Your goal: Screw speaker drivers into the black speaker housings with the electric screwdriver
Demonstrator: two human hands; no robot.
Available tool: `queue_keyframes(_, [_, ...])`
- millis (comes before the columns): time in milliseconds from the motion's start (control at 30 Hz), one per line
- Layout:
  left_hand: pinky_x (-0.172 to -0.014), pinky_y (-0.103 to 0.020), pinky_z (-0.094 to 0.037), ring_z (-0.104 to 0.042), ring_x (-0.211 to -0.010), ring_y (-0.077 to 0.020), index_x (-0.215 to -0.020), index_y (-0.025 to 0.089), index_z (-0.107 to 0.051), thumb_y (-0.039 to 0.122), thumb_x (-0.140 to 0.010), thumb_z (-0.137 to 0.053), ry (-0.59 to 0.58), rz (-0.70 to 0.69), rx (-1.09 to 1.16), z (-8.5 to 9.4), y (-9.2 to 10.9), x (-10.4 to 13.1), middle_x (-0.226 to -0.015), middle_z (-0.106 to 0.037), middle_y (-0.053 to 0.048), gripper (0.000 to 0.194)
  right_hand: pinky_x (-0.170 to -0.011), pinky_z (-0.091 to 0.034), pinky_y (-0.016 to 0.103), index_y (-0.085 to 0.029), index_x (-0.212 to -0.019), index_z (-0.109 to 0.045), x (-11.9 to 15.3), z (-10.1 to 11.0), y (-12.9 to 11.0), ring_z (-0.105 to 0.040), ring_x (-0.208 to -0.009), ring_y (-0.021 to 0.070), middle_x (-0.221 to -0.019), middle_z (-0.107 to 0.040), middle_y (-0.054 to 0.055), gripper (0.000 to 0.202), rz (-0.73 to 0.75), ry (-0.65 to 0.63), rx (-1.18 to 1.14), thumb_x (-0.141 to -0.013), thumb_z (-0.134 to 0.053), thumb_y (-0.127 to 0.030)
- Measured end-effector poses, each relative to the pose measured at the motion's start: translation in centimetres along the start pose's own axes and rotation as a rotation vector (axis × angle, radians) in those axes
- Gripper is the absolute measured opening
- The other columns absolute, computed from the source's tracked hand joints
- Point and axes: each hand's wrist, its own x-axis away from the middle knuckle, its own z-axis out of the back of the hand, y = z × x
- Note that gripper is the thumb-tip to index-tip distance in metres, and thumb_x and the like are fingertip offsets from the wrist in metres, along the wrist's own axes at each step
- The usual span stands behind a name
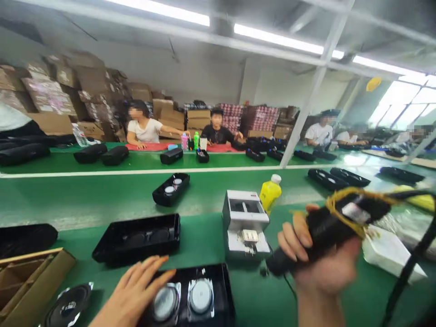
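black plastic sits in my right grip (323,263), clamped round a thick hand tool (325,229) at the right of the frame; i take it for a powered screwdriver. its tip points down and to the left, above the green desk (259,297). a yellow band (333,205) is wound round its rear end, and a dark cord (407,272) hangs at the right edge. my left grip (136,288) has its fingers straight and a little apart, wrapped round nothing, lying across the upper left of a black case (229,295) at bottom centre. inside the case sit two round speakers (200,296) side by side, the left one close to my fingers.

to work well here, i judge it best to steady the case with the left palm, fingers clear of the tip, and to hold the tool upright and push straight down; a slanted tip could slip and scratch a speaker.

as for writing, a pale label (356,211) on the tool is too blurred to read. the grey box (245,225) at centre bears a small reddish mark, too small to make out. the yellow bottle (270,194) behind it has dark print i cannot read. no brand is legible.
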Motion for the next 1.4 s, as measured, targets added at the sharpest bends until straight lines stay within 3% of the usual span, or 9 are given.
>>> queue_keyframes(67, [-0.128,-0.056,-0.054,-0.059,-0.157,-0.0409,-0.162,0.046,-0.062,0.048,-0.077,-0.091,0.021,0.105,0.072,0.9,0.7,0.6,-0.176,-0.056,-0.004,0.089,-0.036,-0.04,0.02,-0.029,-0.107,-0.086,-1.3,-0.7,0.7,-0.03,-0.037,0.008,-0.059,-0.051,-0.008,0.058,0.109,-0.044,0.043,-0.085,-0.083,-0.082])
queue_keyframes(133, [-0.127,-0.058,-0.054,-0.059,-0.156,-0.0408,-0.153,0.044,-0.07,0.051,-0.081,-0.087,0.065,0.155,0.114,1.0,1.7,1.3,-0.174,-0.058,-0.004,0.075,-0.037,-0.041,0.02,-0.028,-0.109,-0.084,-2.3,-0.9,1.9,-0.039,-0.038,0.009,-0.062,-0.057,-0.006,0.06,0.187,-0.046,0.092,-0.09,-0.077,-0.084])
queue_keyframes(267, [-0.123,-0.061,-0.057,-0.06,-0.152,-0.0427,-0.143,0.041,-0.074,0.06,-0.085,-0.083,0.137,0.123,0.138,0.3,3.3,2.3,-0.17,-0.061,-0.005,0.061,-0.039,-0.044,0.02,-0.026,-0.111,-0.077,-2.9,-1.0,4.5,-0.05,-0.039,0.0106,-0.064,-0.062,-0.005,0.058,0.233,-0.083,0.219,-0.094,-0.073,-0.082])
queue_keyframes(500, [-0.123,-0.058,-0.057,-0.059,-0.152,-0.0413,-0.143,0.042,-0.073,0.067,-0.087,-0.081,0.123,0.101,0.223,-1.0,6.3,1.3,-0.168,-0.062,-0.005,0.062,-0.039,-0.043,0.022,-0.024,-0.106,-0.07,-3.2,-0.3,5.9,-0.051,-0.039,0.0111,-0.062,-0.062,-0.005,0.057,0.215,-0.115,0.321,-0.097,-0.069,-0.08])
queue_keyframes(667, [-0.123,-0.058,-0.056,-0.062,-0.15,-0.0403,-0.142,0.041,-0.071,0.068,-0.088,-0.08,0.107,0.143,0.285,-0.8,7.6,0.3,-0.167,-0.062,-0.007,0.061,-0.037,-0.042,0.022,-0.025,-0.106,-0.068,-3.4,0.0,6.1,-0.05,-0.038,0.0112,-0.062,-0.061,-0.006,0.057,0.198,-0.12,0.346,-0.097,-0.067,-0.081])
queue_keyframes(833, [-0.122,-0.058,-0.057,-0.062,-0.149,-0.0408,-0.142,0.04,-0.072,0.064,-0.087,-0.082,0.087,0.161,0.283,-0.2,7.9,0.1,-0.168,-0.061,-0.006,0.061,-0.037,-0.042,0.023,-0.025,-0.11,-0.068,-3.5,-0.1,6.2,-0.048,-0.038,0.0111,-0.062,-0.059,-0.006,0.061,0.166,-0.104,0.36,-0.096,-0.066,-0.085])
queue_keyframes(1133, [-0.127,-0.061,-0.055,-0.056,-0.158,-0.0408,-0.156,0.045,-0.063,0.078,-0.09,-0.077,0.029,0.165,0.34,0.6,7.8,0.5,-0.176,-0.054,-0.004,0.074,-0.04,-0.044,0.024,-0.025,-0.114,-0.072,-3.1,0.2,6.1,-0.052,-0.041,0.0112,-0.066,-0.061,-0.005,0.061,0.14,-0.121,0.353,-0.097,-0.068,-0.084])
queue_keyframes(1267, [-0.121,-0.05,-0.062,-0.062,-0.154,-0.0338,-0.157,0.048,-0.064,0.058,-0.107,-0.063,0.003,0.101,0.316,1.4,6.0,0.4,-0.177,-0.054,0.001,0.051,-0.04,-0.044,0.023,-0.025,-0.114,-0.076,-2.6,0.0,5.7,-0.052,-0.042,0.0102,-0.069,-0.062,-0.004,0.061,0.136,-0.139,0.335,-0.098,-0.069,-0.083])
queue_keyframes(1400, [-0.112,-0.041,-0.067,-0.071,-0.144,-0.0287,-0.145,0.047,-0.074,0.048,-0.109,-0.061,0.008,0.054,0.253,2.2,4.8,-0.5,-0.169,-0.063,0.003,0.039,-0.038,-0.043,0.024,-0.025,-0.123,-0.076,-1.9,0.0,5.2,-0.049,-0.04,0.0101,-0.071,-0.062,-0.004,0.07,0.067,-0.1,0.343,-0.091,-0.073,-0.088])
